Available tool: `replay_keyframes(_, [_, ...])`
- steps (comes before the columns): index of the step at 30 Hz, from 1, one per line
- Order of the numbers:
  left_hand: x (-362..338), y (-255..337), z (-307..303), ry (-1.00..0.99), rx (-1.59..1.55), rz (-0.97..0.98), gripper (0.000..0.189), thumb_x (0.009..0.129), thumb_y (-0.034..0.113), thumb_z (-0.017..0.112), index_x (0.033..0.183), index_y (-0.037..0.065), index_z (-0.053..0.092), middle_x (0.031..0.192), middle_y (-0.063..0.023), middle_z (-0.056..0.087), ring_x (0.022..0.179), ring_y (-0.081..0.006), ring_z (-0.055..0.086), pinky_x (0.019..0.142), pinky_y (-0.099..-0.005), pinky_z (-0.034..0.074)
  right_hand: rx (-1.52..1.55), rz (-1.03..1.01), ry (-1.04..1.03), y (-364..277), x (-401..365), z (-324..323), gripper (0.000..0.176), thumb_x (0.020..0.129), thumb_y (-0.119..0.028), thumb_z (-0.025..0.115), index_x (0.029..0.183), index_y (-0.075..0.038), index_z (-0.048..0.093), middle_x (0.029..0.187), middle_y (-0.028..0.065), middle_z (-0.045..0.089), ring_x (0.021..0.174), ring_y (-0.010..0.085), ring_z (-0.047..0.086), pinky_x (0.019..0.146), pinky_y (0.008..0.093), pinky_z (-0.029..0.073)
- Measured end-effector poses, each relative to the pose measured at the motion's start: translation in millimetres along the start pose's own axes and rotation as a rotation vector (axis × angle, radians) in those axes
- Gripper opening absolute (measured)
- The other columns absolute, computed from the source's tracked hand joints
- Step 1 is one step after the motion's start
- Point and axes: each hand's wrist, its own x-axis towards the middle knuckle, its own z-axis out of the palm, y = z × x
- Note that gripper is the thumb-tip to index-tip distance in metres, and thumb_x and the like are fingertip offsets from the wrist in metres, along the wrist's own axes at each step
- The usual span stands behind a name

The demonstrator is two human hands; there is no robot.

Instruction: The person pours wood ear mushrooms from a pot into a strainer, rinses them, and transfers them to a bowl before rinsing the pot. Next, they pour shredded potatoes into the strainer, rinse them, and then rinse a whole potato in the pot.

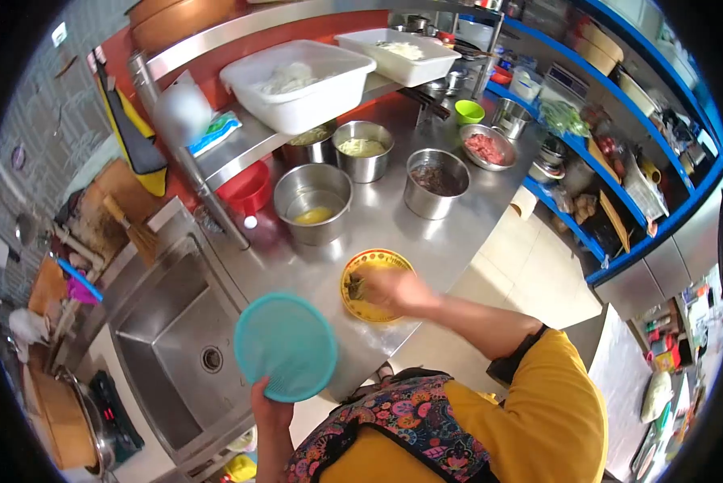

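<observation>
My left hand [273,409] grips the rim of a teal plastic colander [286,342], tilted beside the sink at the counter's front edge. My right hand [406,291] reaches over a yellow bowl [378,314] with a patterned rim. Its fingers are smeared by motion, so I cannot make out whether they hold anything. Some dark greenish stuff [353,286] shows inside the bowl, next to my fingers. Behind the bowl stand a steel pot [313,189] with something yellow in it and another pot [437,201] with dark contents.
A steel sink [180,386] lies at the left. On the counter are a red container [247,187], a pot of pale shreds [365,165], a bowl of raw meat [489,159] and a green bowl [468,112]. White tubs [297,109] sit on the shelf above. Blue shelving [611,193] stands right.
</observation>
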Motion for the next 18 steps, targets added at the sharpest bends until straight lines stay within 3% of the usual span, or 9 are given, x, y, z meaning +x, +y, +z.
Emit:
replay_keyframes(1, [0, 3, -1, 0.078, -0.011, 0.017, 0.062, 0.081, 0.029, 0.05, 0.136, 0.007, 0.03, 0.136, -0.0135, 0.039, 0.123, -0.0309, 0.04, 0.1, -0.05, 0.034, 0.047, 0.176, 0.184, 26, -6, -25, 0.034, 0.078, -0.014, 0.059, 0.11, -0.003, 0.055, 0.081, 0.0126, 0.065, 0.071, 0.0253, 0.065, 0.062, 0.0347, 0.052])
replay_keyframes(2, [-1, 6, -3, 0.16, -0.026, 0.039, 0.062, 0.081, 0.03, 0.05, 0.136, 0.008, 0.031, 0.135, -0.0131, 0.039, 0.123, -0.0306, 0.04, 0.1, -0.0496, 0.034, 0.017, 0.268, 0.397, 98, -9, -18, 0.024, 0.082, -0.015, 0.056, 0.101, -0.001, 0.057, 0.076, 0.013, 0.066, 0.064, 0.0213, 0.065, 0.055, 0.0324, 0.051])
replay_keyframes(3, [-3, 9, -6, 0.249, -0.042, 0.067, 0.063, 0.081, 0.031, 0.051, 0.135, 0.008, 0.031, 0.135, -0.0127, 0.04, 0.123, -0.0303, 0.041, 0.099, -0.0493, 0.035, 0.281, 0.764, 0.313, 123, -8, -48, 0.025, 0.087, -0.021, 0.052, 0.098, 0.001, 0.057, 0.078, 0.0158, 0.066, 0.066, 0.0203, 0.066, 0.054, 0.033, 0.051])
replay_keyframes(4, [-5, 12, -10, 0.298, -0.036, 0.108, 0.063, 0.081, 0.032, 0.051, 0.135, 0.008, 0.031, 0.135, -0.0122, 0.04, 0.122, -0.0301, 0.041, 0.099, -0.049, 0.035, 0.506, 1.016, 0.306, 173, -8, -57, 0.048, 0.089, -0.042, 0.049, 0.112, 0.0, 0.051, 0.083, 0.0221, 0.065, 0.069, 0.0262, 0.067, 0.052, 0.0345, 0.052])
replay_keyframes(6, [-7, 17, -17, 0.396, -0.033, 0.198, 0.064, 0.08, 0.033, 0.052, 0.136, 0.01, 0.031, 0.134, -0.0112, 0.04, 0.121, -0.0298, 0.042, 0.098, -0.0485, 0.035, 0.973, 1.301, 0.363, 208, -1, -77, 0.075, 0.085, -0.063, 0.041, 0.13, -0.004, 0.035, 0.089, 0.0287, 0.062, 0.072, 0.0342, 0.066, 0.051, 0.0369, 0.052])
replay_keyframes(8, [-12, 22, -13, 0.542, 0.006, 0.251, 0.064, 0.081, 0.036, 0.051, 0.136, 0.011, 0.03, 0.135, -0.0096, 0.039, 0.121, -0.03, 0.042, 0.097, -0.0494, 0.036, 1.184, 1.302, 0.362, 270, 14, -68, 0.089, 0.079, -0.073, 0.038, 0.139, -0.009, 0.019, 0.093, 0.0326, 0.06, 0.074, 0.0383, 0.065, 0.052, 0.0387, 0.053])
replay_keyframes(13, [-24, 27, -12, 0.702, 0.073, 0.381, 0.061, 0.083, 0.035, 0.049, 0.135, 0.01, 0.03, 0.135, -0.0108, 0.038, 0.121, -0.0301, 0.042, 0.092, -0.0501, 0.04, 1.639, 1.303, 0.529, 345, 57, -36, 0.046, 0.087, -0.029, 0.043, 0.124, -0.003, 0.034, 0.098, 0.0275, 0.055, 0.072, 0.0418, 0.063, 0.056, 0.0408, 0.057])
replay_keyframes(16, [-33, 25, -16, 0.754, 0.038, 0.389, 0.059, 0.084, 0.033, 0.048, 0.135, 0.01, 0.031, 0.135, -0.0115, 0.038, 0.12, -0.0308, 0.043, 0.09, -0.0498, 0.042, 1.874, 1.188, 0.748, 359, 62, -21, 0.038, 0.089, -0.024, 0.04, 0.12, -0.001, 0.037, 0.096, 0.0243, 0.056, 0.072, 0.0386, 0.062, 0.056, 0.0406, 0.057])
replay_keyframes(18, [-35, 21, -18, 0.75, -0.008, 0.409, 0.058, 0.085, 0.032, 0.047, 0.136, 0.009, 0.03, 0.135, -0.012, 0.038, 0.12, -0.0313, 0.043, 0.091, -0.05, 0.042, 1.771, 1.197, 0.732, 346, 51, -27, 0.032, 0.09, -0.017, 0.039, 0.116, 0.001, 0.039, 0.097, 0.0226, 0.055, 0.075, 0.0352, 0.062, 0.058, 0.0382, 0.058])
